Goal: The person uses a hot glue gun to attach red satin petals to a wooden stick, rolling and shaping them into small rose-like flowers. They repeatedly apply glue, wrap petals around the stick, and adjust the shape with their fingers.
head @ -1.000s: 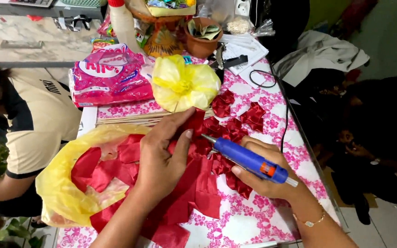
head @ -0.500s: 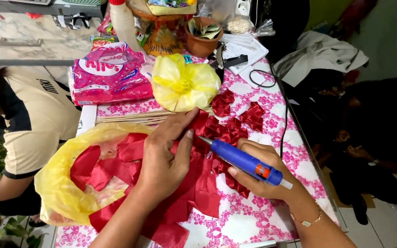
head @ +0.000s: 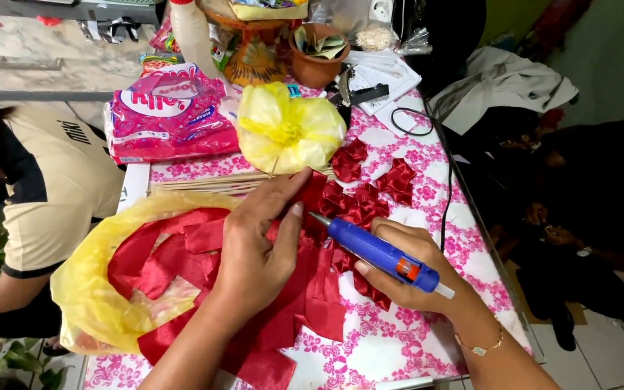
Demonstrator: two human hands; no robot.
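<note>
Gripping a blue glue gun, the right hand wraps its fingers around the rear half of the barrel, thumb underneath. The gun's long axis runs on a slant from lower right to upper left: its pale rear end sticks out past the hand toward the wrist, and its thin metal nozzle points up and left at the red ribbon pieces under the left hand. The nozzle tip sits just beside the left thumb; whether it actually touches the ribbon is hard to tell, since the fingers cover that spot.

The left hand lies palm down, fingers stretched forward and pinched loosely with the thumb on a folded bit of red ribbon, pressing it to the pile. That pile spills out of a yellow plastic bag on the pink floral tablecloth.

Beyond the hands lie several finished red ribbon flowers, a bundle of thin wooden skewers, a yellow plastic flower and a pink snack bag. Another person in a cream shirt sits at the left edge.
</note>
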